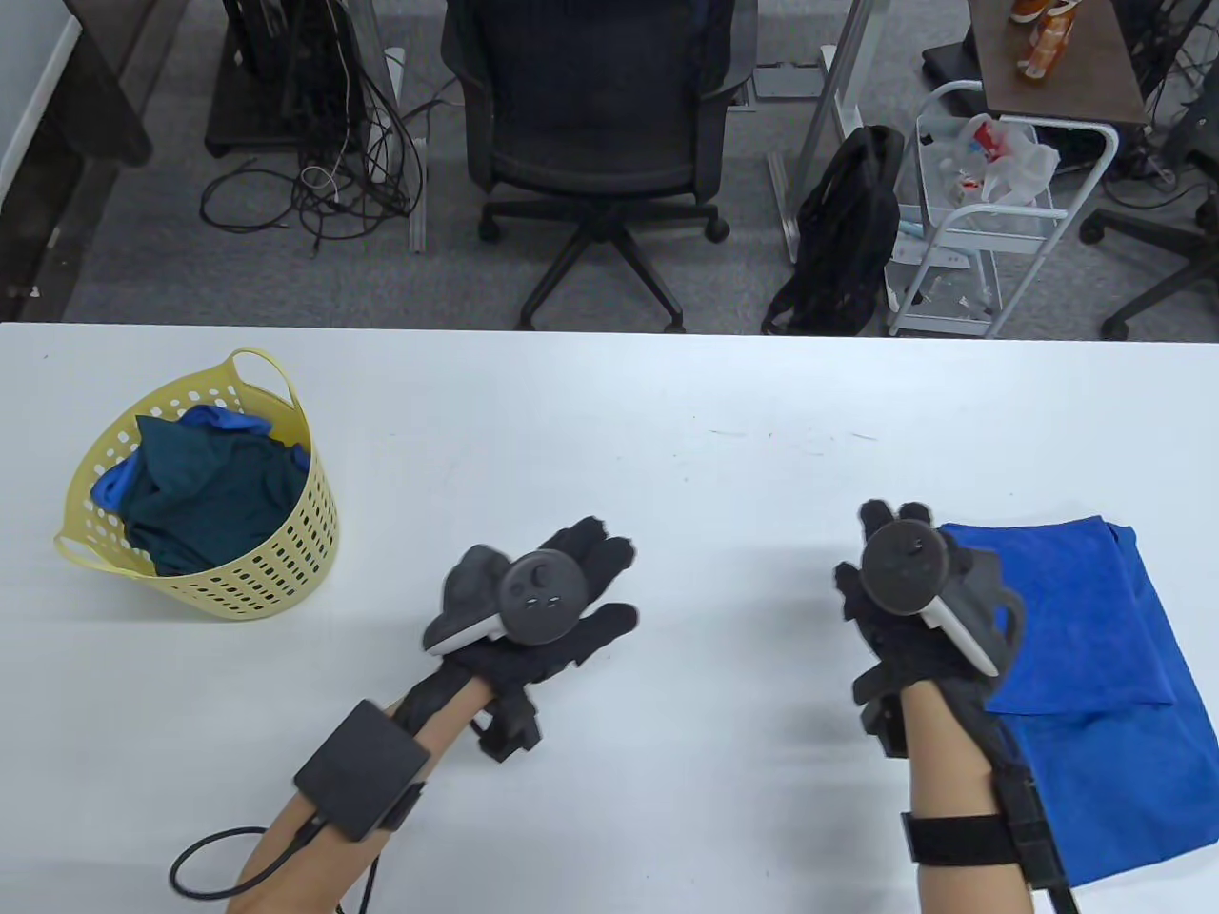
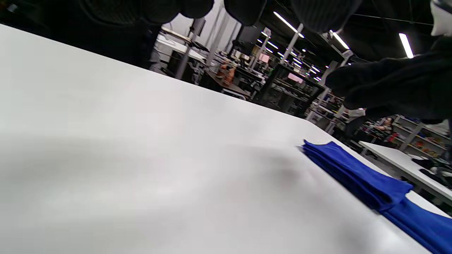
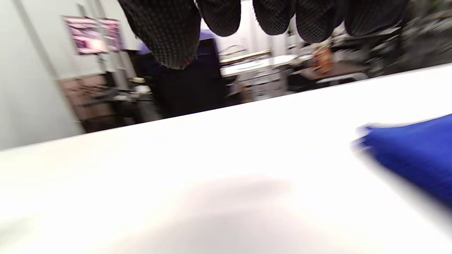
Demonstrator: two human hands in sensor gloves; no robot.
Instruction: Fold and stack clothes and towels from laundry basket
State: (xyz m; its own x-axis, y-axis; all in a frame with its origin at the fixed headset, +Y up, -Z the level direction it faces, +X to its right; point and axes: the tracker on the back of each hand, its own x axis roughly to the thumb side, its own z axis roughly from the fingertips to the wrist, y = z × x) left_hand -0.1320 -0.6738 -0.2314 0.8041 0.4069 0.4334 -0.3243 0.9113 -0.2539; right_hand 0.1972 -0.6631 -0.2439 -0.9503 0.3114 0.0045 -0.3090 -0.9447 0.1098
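Blue folded cloth [image 1: 1086, 647] lies flat at the right side of the white table [image 1: 667, 428], its lower part running out toward the near right edge, a smaller folded piece stacked on top of the wider one. Over on the left, well apart, stands the yellow laundry basket [image 1: 276, 562], perforated wall, two loop handles, with dark teal and blue clothes [image 1: 205, 486] heaped inside. Between basket and cloth there's a broad stretch of bare tabletop, and both hands hang over it. The left hand [image 1: 548, 609] sits mid-table, fingers stretched out and spread, holding nothing. The right hand [image 1: 905, 600] hovers just at the cloth's left edge, fingers loosely bent, nothing in them.

The left wrist view gives what the overhead can't: the cloth [image 2: 356, 174] seen edge-on, its layers stacked at the near corner, and the right hand's glove [image 2: 395, 88] floating clear above it. The right wrist view is blurred, with only a blue corner [image 3: 413, 155] at right and fingertips [image 3: 169, 31] off the surface. No readable writing anywhere.
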